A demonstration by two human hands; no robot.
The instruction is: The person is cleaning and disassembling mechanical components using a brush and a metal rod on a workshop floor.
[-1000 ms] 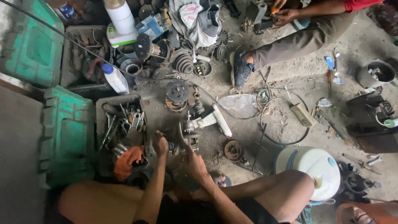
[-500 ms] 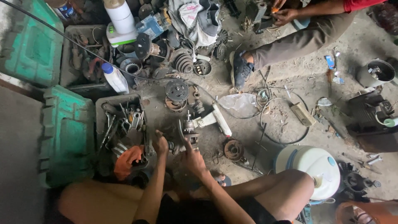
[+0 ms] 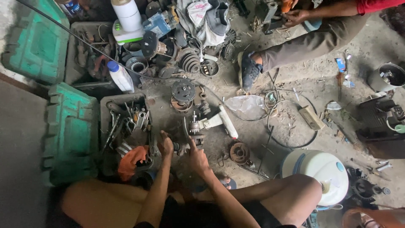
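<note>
Hands unmoved, left hand and right hand gripping metal part

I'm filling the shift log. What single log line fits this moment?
left hand: on small metal part, floor | right hand: grips thin tool | beside: tool tray, orange rag

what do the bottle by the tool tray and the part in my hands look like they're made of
Bottle: likely plastic, smooth white with a blue cap. Part at the right hand and left hand: probably metal, dull grey and greasy-looking; blurred, so uncertain.
</note>
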